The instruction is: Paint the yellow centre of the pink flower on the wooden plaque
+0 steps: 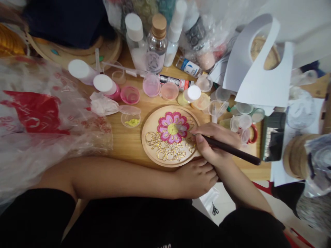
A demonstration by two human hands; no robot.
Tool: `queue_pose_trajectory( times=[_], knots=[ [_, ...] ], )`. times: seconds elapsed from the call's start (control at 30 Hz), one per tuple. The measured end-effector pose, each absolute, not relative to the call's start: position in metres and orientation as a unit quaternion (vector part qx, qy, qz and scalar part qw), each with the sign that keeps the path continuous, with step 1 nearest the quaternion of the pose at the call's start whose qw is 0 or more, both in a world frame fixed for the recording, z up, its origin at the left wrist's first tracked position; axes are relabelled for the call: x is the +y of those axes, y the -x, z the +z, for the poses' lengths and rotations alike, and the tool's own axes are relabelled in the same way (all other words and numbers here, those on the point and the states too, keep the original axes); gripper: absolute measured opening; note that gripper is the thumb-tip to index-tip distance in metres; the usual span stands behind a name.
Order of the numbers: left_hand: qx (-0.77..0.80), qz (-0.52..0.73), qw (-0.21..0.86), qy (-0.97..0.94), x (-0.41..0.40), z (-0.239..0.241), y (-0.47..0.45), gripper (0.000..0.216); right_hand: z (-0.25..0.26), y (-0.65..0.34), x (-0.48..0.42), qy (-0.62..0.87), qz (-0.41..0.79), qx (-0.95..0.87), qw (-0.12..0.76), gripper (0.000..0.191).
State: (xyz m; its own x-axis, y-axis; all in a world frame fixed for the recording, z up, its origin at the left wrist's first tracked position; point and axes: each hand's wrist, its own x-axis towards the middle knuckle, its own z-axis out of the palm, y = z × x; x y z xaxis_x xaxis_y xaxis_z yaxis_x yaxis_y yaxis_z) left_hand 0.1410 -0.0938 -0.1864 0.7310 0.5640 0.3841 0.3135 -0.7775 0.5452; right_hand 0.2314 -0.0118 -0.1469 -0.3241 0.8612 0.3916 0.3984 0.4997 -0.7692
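A round wooden plate (152, 155) lies on the table, bearing a gold-outlined flower (165, 127) with pink and magenta petals and a yellow centre. Gold-line scrollwork below the flower shows bare wood inside it. My right hand (217, 141) grips a dark-handled paintbrush (232, 150); its blurred, pale tip reaches the flower beside the yellow centre. My left hand (198, 177) rests at the table's front edge against the right wrist, fingers curled together and fingertips hidden. Left of the plate sits a small clear cup (123, 119) with yellow paste in it.
Small cups of pink (151, 86), magenta (130, 95) and peach paste (169, 91) line the plate's far side. Behind them stand a cork-topped bottle (156, 48) and a glue tube (174, 82). Plastic wrapping (85, 134) covers the left; white curved card (266, 82) stands right.
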Motion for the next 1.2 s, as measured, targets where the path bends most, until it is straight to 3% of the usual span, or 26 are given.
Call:
queue_pose_trajectory(
  times=[0.27, 1.2],
  knots=[
    [0.23, 0.239, 0.227, -0.916, -0.0939, -0.1864, -0.1409, 0.025, -0.1487, -0.2319, -0.0096, 0.409, 0.29, -0.77, 0.394, 0.011],
    [0.234, 0.25, 0.231, -0.91, -0.0939, -0.1869, -0.1414, 0.025, -0.1471, -0.2296, -0.0087, 0.399, 0.298, -0.766, 0.407, 0.016]
  ],
)
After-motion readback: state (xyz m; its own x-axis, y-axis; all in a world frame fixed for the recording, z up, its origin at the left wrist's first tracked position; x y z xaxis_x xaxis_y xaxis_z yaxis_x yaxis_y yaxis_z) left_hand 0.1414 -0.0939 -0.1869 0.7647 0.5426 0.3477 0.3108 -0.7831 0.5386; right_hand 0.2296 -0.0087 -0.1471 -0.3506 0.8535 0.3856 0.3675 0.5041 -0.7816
